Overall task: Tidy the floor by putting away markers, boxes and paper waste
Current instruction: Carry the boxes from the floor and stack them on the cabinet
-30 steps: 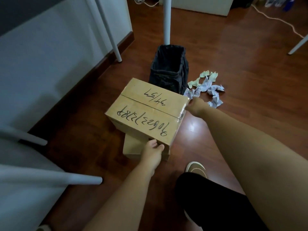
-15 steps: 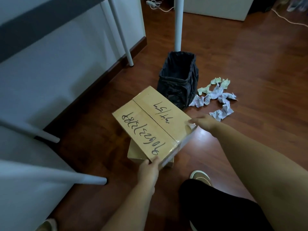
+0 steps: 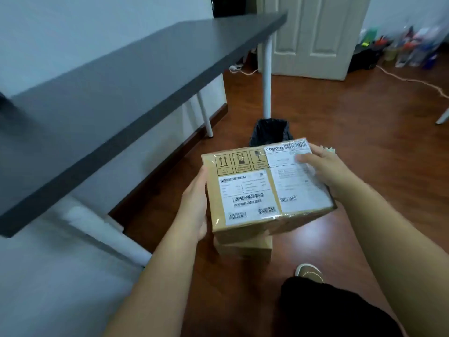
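Note:
I hold a brown cardboard box (image 3: 245, 190) with white shipping labels in the air between both hands. My left hand (image 3: 194, 205) grips its left side and my right hand (image 3: 323, 166) grips its right side, thumb on the label. A smaller cardboard box (image 3: 245, 249) lies on the floor right below it, mostly hidden. A black-lined waste bin (image 3: 269, 131) stands behind the boxes. A bit of crumpled paper (image 3: 329, 150) shows past my right hand; the rest is hidden.
A dark desk (image 3: 116, 93) on white legs (image 3: 266, 79) runs along the wall at the left. A white door (image 3: 313, 37) and a clutter of bottles (image 3: 410, 47) are at the back. A cable (image 3: 410, 81) crosses the wooden floor. My shoe (image 3: 309, 273) is below the boxes.
The box has been lifted off the smaller box and turned over, so the labelled face now shows instead of the handwritten one. My view has risen toward the desk and door.

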Available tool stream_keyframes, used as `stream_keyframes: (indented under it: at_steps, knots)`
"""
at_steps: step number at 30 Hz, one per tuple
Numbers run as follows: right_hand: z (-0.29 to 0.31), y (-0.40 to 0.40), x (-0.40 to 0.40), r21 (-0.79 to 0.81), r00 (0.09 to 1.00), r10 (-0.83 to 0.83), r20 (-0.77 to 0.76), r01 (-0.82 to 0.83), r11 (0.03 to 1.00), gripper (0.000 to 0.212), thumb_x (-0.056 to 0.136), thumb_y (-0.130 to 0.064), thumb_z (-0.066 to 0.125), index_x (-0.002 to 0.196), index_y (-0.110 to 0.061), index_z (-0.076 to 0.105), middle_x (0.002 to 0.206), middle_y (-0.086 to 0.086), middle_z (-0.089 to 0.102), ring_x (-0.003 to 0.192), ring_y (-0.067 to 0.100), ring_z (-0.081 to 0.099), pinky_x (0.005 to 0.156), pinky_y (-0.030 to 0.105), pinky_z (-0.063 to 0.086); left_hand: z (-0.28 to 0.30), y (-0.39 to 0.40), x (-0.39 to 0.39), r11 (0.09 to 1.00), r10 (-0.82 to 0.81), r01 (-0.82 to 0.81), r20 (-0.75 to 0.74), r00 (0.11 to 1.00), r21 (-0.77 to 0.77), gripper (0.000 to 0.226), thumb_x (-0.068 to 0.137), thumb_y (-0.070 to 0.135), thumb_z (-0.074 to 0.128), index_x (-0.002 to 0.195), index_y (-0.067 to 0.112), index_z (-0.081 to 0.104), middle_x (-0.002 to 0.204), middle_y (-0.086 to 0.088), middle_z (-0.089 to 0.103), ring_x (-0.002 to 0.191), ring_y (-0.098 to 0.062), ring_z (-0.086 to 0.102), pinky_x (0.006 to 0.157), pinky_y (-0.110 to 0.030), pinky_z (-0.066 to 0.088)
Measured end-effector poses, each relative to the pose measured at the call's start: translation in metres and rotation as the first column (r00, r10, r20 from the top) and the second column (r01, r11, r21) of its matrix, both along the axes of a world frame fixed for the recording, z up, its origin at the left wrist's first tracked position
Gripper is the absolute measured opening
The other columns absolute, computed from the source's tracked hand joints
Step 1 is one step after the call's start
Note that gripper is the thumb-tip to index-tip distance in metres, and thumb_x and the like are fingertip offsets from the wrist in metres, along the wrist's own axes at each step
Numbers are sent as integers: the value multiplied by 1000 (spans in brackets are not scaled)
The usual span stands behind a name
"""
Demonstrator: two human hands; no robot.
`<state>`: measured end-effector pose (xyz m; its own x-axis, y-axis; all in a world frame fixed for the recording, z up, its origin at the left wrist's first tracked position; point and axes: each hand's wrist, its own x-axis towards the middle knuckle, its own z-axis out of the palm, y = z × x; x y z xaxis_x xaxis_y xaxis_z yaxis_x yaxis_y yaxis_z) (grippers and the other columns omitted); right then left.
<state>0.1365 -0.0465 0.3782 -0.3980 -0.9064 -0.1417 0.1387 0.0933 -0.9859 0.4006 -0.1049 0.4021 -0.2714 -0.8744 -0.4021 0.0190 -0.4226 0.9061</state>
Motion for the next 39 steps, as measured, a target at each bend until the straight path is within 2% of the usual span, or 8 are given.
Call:
stream_keyframes:
  at_steps: [5,9,17,20,24,29,34,39]
  knots:
    - [81,63,35,-172,979,-190,-79,174,970,23,89,-8,60,99,-24,73,98,-2,77,84,16,74,75,32,59,78,22,12,939,-216,198,-36,976,-281,49,95,20,62,139,36,50,115,1,74,99,-22,74,81,-47,60]
    - [153,114,68,-359,908,-386,-163,310,880,26,88,-15,61,103,-33,71,100,-4,76,92,20,74,80,43,60,143,44,32,826,-268,229,-2,963,-515,74,83,13,75,142,40,40,116,2,72,98,-23,74,80,-51,60]
    - [257,154,141,-819,790,-603,-111,271,505,44,86,-26,65,129,-16,59,121,9,66,109,28,66,89,58,53,261,88,113,578,-339,98,-129,932,-810,86,70,5,82,138,36,40,125,3,64,110,-22,68,80,-44,60]
    - [277,128,168,-879,856,-515,-41,214,426,66,87,-38,66,142,-9,44,139,28,48,123,49,51,94,67,45,300,104,166,437,-299,16,-128,946,-899,84,72,1,76,141,33,38,123,2,64,105,-16,70,74,-31,60]
    - [312,81,233,-934,907,-413,-79,77,348,70,89,-42,61,139,3,42,128,33,55,114,52,56,87,65,49,342,114,250,237,-159,-53,-93,983,-970,88,71,15,81,144,36,37,138,2,56,118,-17,63,83,-38,60]
    - [375,42,366,-988,968,-234,-92,-59,145,71,92,-28,61,142,12,31,126,19,59,115,36,62,89,40,57,379,124,363,72,3,-170,-170,985,-983,87,74,4,75,146,24,31,133,-2,57,115,-19,65,80,-38,60]
    - [430,19,476,-992,989,-78,-122,-123,-18,79,92,-27,62,150,7,20,125,16,55,115,26,61,91,37,55,407,142,466,-126,148,-195,-213,966,-973,84,78,-2,71,146,19,27,137,-11,52,124,-27,58,87,-44,58]
    - [468,-3,576,-978,977,63,-206,-207,7,75,94,-18,60,153,-2,17,130,12,57,115,13,62,88,28,55,425,155,563,-249,322,-175,-252,912,-953,84,82,-2,71,149,13,22,143,-19,46,130,-33,52,92,-54,54]
